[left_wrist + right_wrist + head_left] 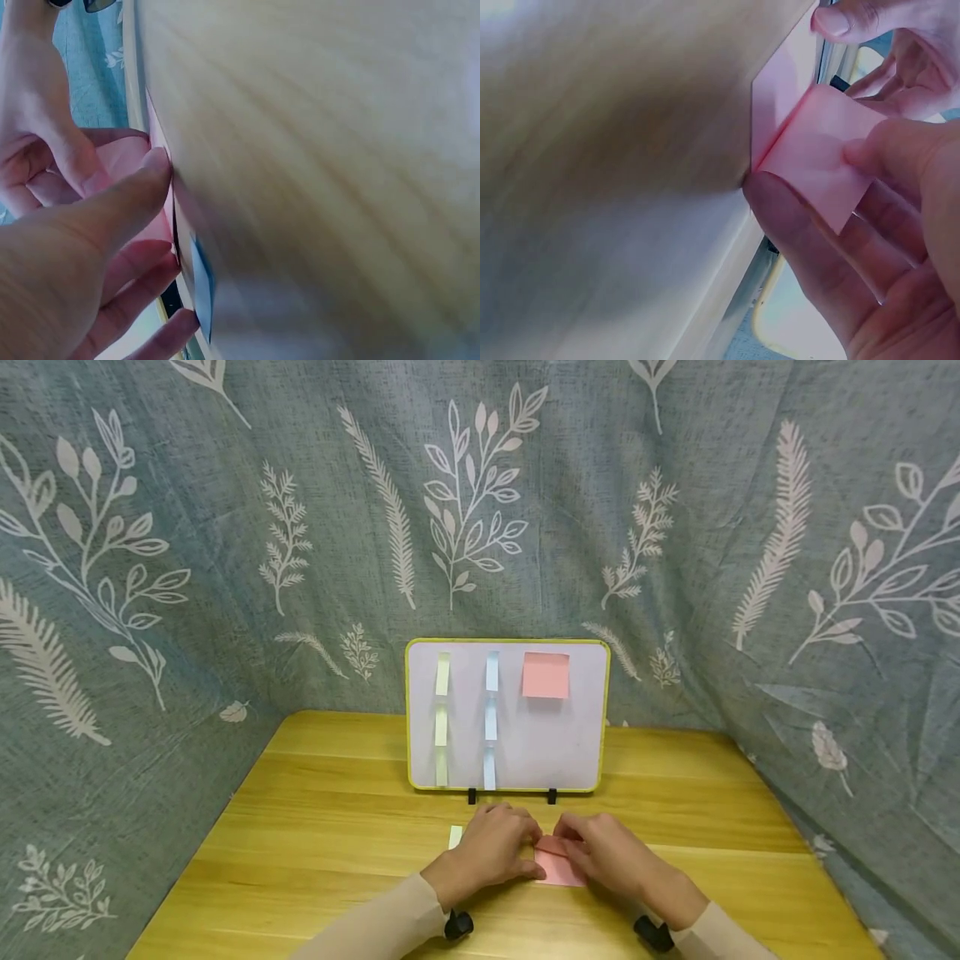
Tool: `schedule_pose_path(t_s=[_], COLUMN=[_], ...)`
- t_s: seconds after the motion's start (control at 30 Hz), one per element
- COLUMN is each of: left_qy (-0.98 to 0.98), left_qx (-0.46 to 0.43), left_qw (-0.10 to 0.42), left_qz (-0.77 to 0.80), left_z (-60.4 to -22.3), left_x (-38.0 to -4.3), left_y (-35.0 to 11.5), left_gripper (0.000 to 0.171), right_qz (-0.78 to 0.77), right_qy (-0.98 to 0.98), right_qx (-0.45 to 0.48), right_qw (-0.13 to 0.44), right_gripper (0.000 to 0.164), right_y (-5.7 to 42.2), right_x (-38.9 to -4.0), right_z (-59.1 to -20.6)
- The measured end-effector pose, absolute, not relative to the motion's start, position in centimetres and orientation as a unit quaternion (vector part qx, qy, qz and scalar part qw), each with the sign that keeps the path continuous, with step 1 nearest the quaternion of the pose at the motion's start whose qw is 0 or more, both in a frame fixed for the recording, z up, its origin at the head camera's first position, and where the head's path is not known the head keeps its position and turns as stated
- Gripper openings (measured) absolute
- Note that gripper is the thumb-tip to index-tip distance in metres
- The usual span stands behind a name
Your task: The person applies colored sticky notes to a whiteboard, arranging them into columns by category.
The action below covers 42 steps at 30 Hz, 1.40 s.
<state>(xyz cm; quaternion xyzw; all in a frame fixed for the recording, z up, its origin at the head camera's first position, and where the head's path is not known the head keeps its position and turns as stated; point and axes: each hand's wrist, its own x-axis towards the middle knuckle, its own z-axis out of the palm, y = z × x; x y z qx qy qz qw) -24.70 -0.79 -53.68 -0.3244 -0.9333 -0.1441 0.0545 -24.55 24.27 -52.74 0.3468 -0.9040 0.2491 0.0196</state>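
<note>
A pad of pink sticky notes (558,872) lies on the table between the hands. My left hand (495,845) holds the pad at its left side, thumb (154,169) on the near edge and fingers toward the far edge. My right hand (617,858) pinches the top pink sticky note (817,154) between thumb and fingers. That sheet is folded up from the pad and still meets it along one edge, as the right wrist view shows. Under the left fingertips, a small blue paper piece (202,289) lies on the table.
Behind the hands stands a yellow-framed whiteboard (562,747) on black feet. It bears a column of pale green strips (442,725), a column of pale blue strips (491,720) and a pink square note (546,677). A pale green slip (455,836) lies beside my left hand.
</note>
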Motion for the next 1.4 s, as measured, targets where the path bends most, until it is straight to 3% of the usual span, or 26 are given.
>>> schedule_pose_path(t_s=[0.33,0.9,1.4], left_qy=[-0.944,-0.952,-0.949], left_qx=[-0.3,-0.281,-0.286], left_qw=[0.057,0.057,0.073], left_qz=[-0.123,-0.112,-0.108], left_z=[-54.2,-53.8,-54.3], left_x=[-24.7,-23.9,-24.0], left_y=[-0.6,-0.6,-0.9], left_gripper=[0.051,0.06,0.061], right_qz=[0.202,0.189,0.196], right_qy=[-0.922,-0.95,-0.937], right_qx=[0.312,0.218,0.203], right_qw=[0.108,0.116,0.206], right_gripper=[0.011,0.008,0.009], right_y=[24.0,23.8,26.2], right_x=[-26.2,-27.6,-27.8], right_z=[-52.9,-53.3,-51.1])
